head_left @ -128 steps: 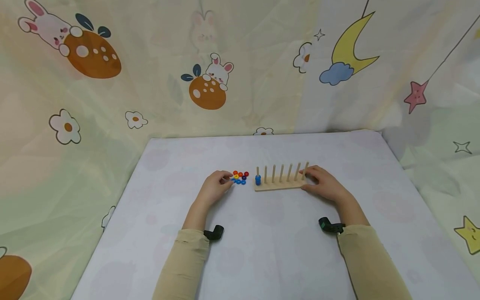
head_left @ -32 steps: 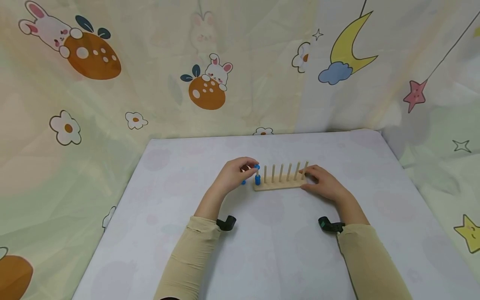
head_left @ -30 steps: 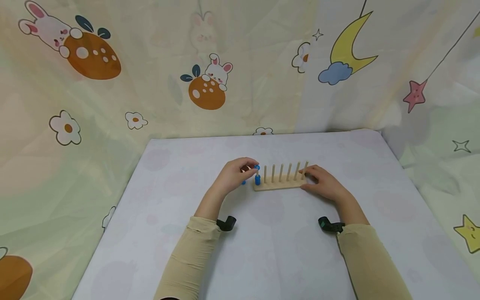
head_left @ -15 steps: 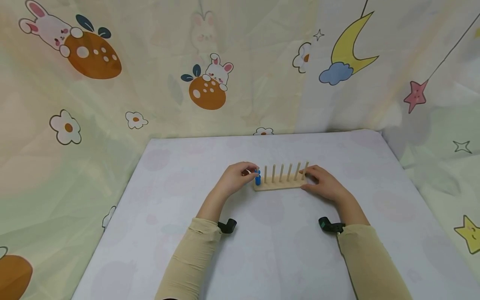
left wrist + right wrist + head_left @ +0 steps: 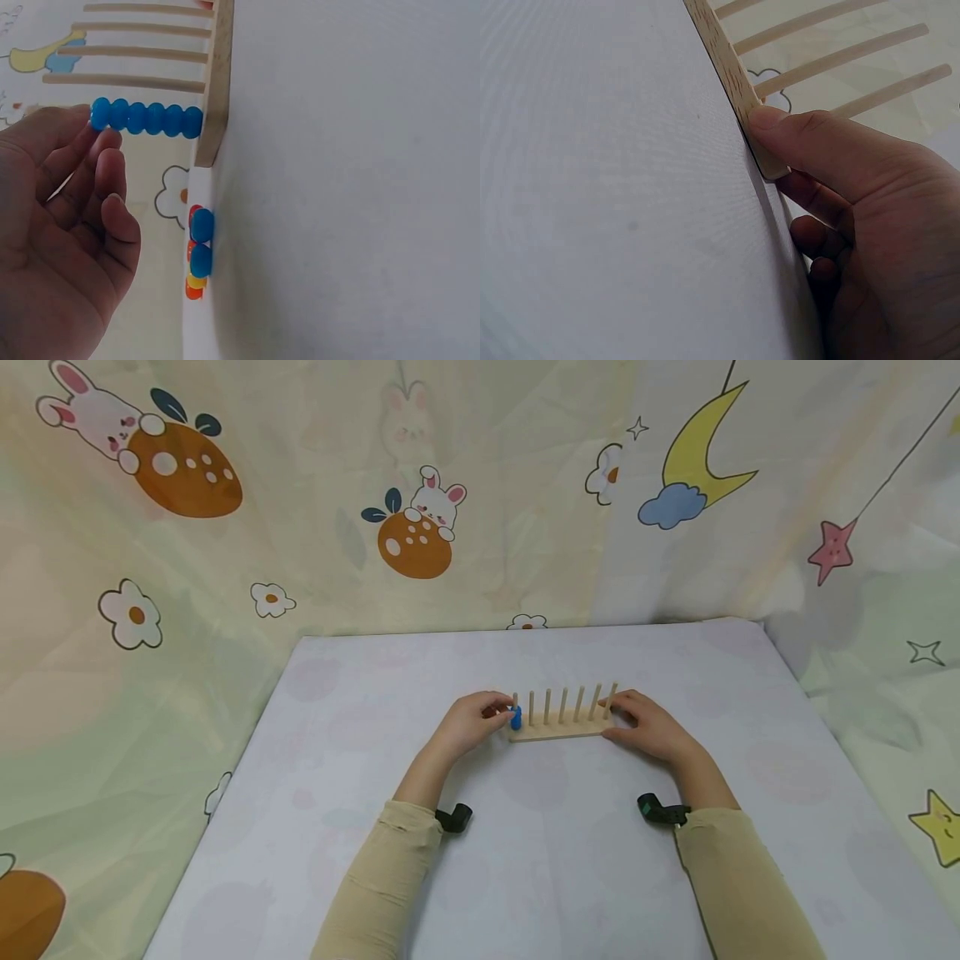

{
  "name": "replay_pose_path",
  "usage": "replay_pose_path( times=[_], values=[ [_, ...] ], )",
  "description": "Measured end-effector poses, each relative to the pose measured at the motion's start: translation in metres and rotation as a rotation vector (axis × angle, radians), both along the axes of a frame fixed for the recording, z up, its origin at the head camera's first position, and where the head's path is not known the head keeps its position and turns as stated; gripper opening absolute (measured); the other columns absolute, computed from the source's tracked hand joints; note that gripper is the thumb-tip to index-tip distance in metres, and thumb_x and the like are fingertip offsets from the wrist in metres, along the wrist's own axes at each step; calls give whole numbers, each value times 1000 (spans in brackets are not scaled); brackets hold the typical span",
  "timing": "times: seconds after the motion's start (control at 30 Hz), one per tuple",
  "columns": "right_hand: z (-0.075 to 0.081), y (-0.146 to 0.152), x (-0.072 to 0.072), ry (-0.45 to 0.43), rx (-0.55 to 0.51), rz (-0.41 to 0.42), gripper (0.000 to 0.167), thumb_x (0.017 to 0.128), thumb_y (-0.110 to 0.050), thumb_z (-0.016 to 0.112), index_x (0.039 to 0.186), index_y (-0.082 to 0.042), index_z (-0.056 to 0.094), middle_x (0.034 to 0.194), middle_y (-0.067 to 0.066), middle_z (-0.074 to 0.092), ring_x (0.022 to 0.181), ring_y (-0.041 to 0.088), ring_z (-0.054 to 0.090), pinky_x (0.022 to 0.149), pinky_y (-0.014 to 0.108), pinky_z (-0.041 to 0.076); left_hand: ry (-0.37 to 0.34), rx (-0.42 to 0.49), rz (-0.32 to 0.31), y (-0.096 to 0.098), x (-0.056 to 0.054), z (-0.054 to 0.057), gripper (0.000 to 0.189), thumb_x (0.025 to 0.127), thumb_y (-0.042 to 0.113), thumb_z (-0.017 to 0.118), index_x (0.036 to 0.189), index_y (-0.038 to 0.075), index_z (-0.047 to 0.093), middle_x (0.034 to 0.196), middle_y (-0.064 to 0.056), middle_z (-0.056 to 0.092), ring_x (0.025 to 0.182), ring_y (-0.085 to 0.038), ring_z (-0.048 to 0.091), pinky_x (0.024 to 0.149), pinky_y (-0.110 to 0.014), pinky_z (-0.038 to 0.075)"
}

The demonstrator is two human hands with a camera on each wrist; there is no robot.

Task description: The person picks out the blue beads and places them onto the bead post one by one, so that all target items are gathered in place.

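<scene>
A wooden peg board point(image 5: 558, 732) with a row of upright pegs stands on the table. Its leftmost peg carries a stack of blue beads point(image 5: 154, 118). My left hand point(image 5: 471, 724) has thumb and index finger on the topmost blue bead point(image 5: 100, 114), pinching it at the top of the stack. At the board's other end, my right hand point(image 5: 647, 727) grips the base, its thumb point(image 5: 769, 120) on the near edge and its other fingers partly hidden behind. The remaining pegs hold no beads.
Loose beads in blue point(image 5: 201, 260), red and yellow point(image 5: 196, 281) lie on the table left of the board; in the head view my left hand hides them. A white cloth covers the table point(image 5: 555, 860), and a printed curtain point(image 5: 510, 485) hangs behind.
My left hand went from the loose beads to the leftmost peg with a blue bead, then slid down along it, lowering the bead onto the stack. My right hand has stayed on the board.
</scene>
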State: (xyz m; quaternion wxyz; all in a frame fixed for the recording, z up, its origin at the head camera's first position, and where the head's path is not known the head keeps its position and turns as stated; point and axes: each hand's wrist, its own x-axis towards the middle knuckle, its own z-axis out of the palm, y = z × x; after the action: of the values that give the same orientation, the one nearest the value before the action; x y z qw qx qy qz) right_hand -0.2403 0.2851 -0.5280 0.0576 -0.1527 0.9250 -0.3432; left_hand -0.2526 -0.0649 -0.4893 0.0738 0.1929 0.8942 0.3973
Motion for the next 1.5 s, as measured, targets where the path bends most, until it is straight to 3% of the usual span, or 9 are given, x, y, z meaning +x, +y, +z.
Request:
replay_pose_path(
  times=[0.27,0.53,0.73,1.13,1.5],
  values=[
    [0,0,0,-6,7,-4,51,88,-36,75,134,-19,58,135,8,53,130,31,46,108,56,35,0,-4,25,-10,3,-12,26,96,36,65,118,24,70,108,5,69,100,-14,62,90,-36,52],
    [-2,1,0,1,11,-3,52,88,-39,74,134,-21,58,136,7,53,129,30,46,108,56,36,-33,-29,144,-34,5,-27,26,96,36,65,117,24,70,109,8,69,97,-14,61,81,-34,52],
    [-2,1,-1,2,5,-4,52,88,-39,74,134,-21,58,134,7,53,126,29,48,106,55,37,17,-104,206,-48,4,-35,24,96,34,64,115,21,70,105,3,68,94,-15,61,83,-36,52],
    [-3,1,-1,1,6,-5,51,89,-37,74,134,-20,57,135,7,52,128,30,47,107,55,37,34,-139,192,-52,-1,-45,24,94,33,67,113,19,71,97,2,65,86,-16,57,78,-34,49],
    [-6,1,-3,-5,20,-9,53,88,-41,74,134,-21,57,135,5,52,129,29,46,107,55,37,70,-191,170,-49,-4,-45,27,92,34,69,114,19,71,96,3,63,84,-14,55,76,-32,47]
  ],
)
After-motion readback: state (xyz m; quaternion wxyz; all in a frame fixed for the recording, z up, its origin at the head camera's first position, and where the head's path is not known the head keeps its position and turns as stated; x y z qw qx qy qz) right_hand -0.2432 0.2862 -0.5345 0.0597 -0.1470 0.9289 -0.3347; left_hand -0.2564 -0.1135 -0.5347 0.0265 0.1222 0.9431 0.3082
